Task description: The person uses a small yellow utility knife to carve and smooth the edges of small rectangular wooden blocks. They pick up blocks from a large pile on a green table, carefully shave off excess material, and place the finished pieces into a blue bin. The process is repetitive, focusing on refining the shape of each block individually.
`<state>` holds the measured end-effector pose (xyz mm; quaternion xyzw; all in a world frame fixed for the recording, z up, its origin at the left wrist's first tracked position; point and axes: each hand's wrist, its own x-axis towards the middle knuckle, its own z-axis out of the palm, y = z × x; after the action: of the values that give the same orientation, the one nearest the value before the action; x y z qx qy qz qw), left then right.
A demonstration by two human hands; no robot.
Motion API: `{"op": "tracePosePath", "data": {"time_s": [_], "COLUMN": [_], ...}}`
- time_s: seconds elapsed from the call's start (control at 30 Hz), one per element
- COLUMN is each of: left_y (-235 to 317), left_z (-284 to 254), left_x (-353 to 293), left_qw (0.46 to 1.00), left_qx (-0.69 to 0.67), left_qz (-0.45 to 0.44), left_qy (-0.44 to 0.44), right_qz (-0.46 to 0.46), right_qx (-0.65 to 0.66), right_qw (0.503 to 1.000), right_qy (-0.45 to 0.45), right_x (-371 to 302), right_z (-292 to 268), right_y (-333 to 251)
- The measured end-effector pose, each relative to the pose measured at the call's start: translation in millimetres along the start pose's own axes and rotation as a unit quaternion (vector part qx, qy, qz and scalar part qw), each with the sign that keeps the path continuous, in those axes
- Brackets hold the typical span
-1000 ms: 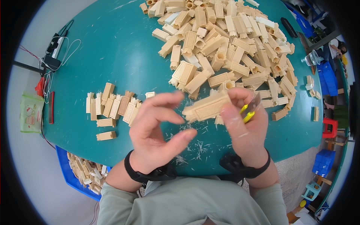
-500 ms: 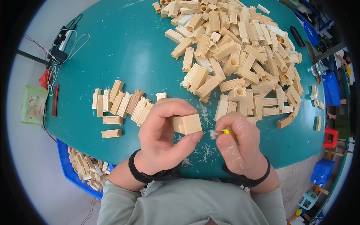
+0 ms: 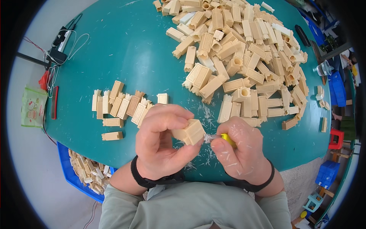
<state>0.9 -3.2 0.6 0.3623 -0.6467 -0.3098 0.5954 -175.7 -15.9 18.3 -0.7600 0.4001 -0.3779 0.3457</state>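
My left hand (image 3: 159, 143) is closed on a beige plastic block (image 3: 190, 132), its fingers above and thumb below. The block's square end is tilted toward the right. In my right hand (image 3: 244, 148) is a small knife with a yellow handle (image 3: 228, 140). White shavings cling to its blade, whose tip is at or very near the block's right edge; whether it touches, I cannot tell. Under and between my hands, thin white shavings (image 3: 207, 113) lie on the green table (image 3: 129, 57). Some stick to my right hand too.
A large heap of beige blocks (image 3: 236, 61) covers the table's far right. Left of my hands lies a smaller group of blocks (image 3: 123, 108). A blue bin (image 3: 68, 171) with more blocks stands below the left edge. Power strip and cables (image 3: 63, 45) sit far left.
The block has turned and tilted in my left hand, showing another side. My right hand has moved left with the knife, bringing the blade up to the block.
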Motion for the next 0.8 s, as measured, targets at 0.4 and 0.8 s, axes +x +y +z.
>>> {"op": "tracePosePath", "data": {"time_s": [0.4, 0.8], "left_y": [-4.4, 3.4], "left_z": [-4.4, -2.5], "left_x": [2.0, 3.9], "left_qw": [0.999, 0.996], "left_qx": [-0.001, -0.022], "left_qz": [0.029, -0.023], "left_qy": [-0.037, -0.081], "right_qz": [-0.031, -0.023], "right_qx": [-0.049, -0.042], "right_qw": [0.998, 0.999], "right_qy": [-0.001, 0.010], "right_x": [-0.1, 0.8], "right_z": [-2.8, -5.6], "right_y": [4.3, 6.8]}}
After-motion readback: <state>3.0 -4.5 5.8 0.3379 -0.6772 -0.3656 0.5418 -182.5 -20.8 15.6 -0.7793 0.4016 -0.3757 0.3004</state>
